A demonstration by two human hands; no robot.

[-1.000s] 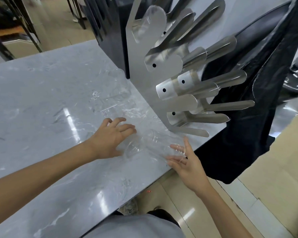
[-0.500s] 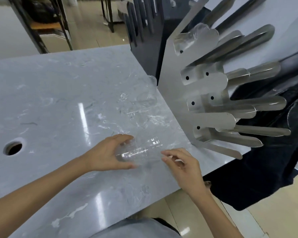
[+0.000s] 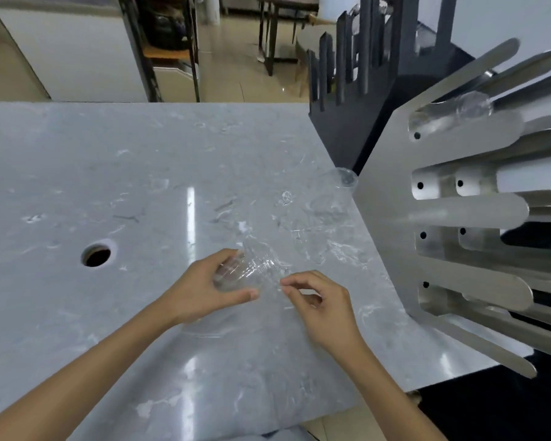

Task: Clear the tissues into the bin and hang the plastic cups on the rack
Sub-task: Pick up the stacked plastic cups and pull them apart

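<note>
My left hand [image 3: 204, 288] grips a clear plastic cup [image 3: 252, 268], lifted a little above the grey marble table [image 3: 109, 186] and lying on its side. My right hand [image 3: 318, 300] pinches at the cup's right end with thumb and forefinger. A second clear cup [image 3: 331, 198] stands on the table against the foot of the steel peg rack [image 3: 452, 218]. One more clear cup [image 3: 471, 106] hangs on an upper peg of that rack. No tissues are in view.
A round hole [image 3: 96, 254] is cut in the table at the left. A black slotted rack [image 3: 357, 100] stands behind the steel one. A black bag [image 3: 490, 409] hangs off the table's right side. Shelving and table legs stand on the floor beyond.
My left hand closed on the cup and lifted it off the table. My right hand came up to its other end. The view swung left, bringing the hole into sight.
</note>
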